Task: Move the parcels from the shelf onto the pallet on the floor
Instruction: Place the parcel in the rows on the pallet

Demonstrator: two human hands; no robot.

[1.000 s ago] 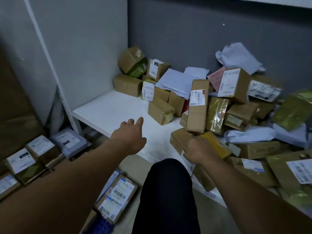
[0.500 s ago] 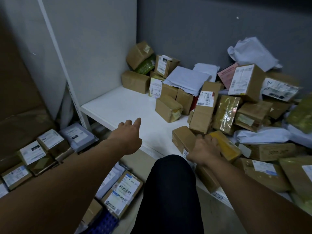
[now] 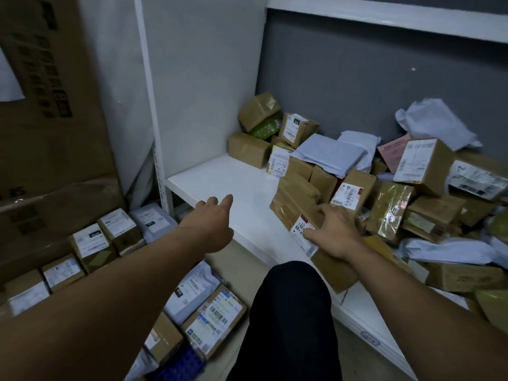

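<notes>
Parcels (image 3: 390,204) lay heaped on the white shelf (image 3: 220,182), mostly brown taped boxes with white labels, piled from the back corner across to the right and mixed with a few white plastic mailers (image 3: 327,152). At the shelf's front edge sat a brown labelled parcel (image 3: 301,231), and the right hand (image 3: 334,232) rested on it with fingers spread, the thumb lying on the label and the fingertips reaching toward a larger taped box (image 3: 295,200) just behind; the fingers did not look closed around anything. The left hand (image 3: 211,224) hung over the bare left part of the shelf near its front edge, fingers stretched forward and loosely together, holding nothing and well apart from the pile. Below, on the floor to the left, more labelled parcels (image 3: 90,240) lay in rows, and a corner of a blue gridded pallet (image 3: 180,367) showed at the bottom edge with a labelled box (image 3: 214,317) lying just above it. A knee in dark trousers (image 3: 291,312) rose between the two forearms, and a big cardboard carton (image 3: 52,105) stood against the wall on the left.
</notes>
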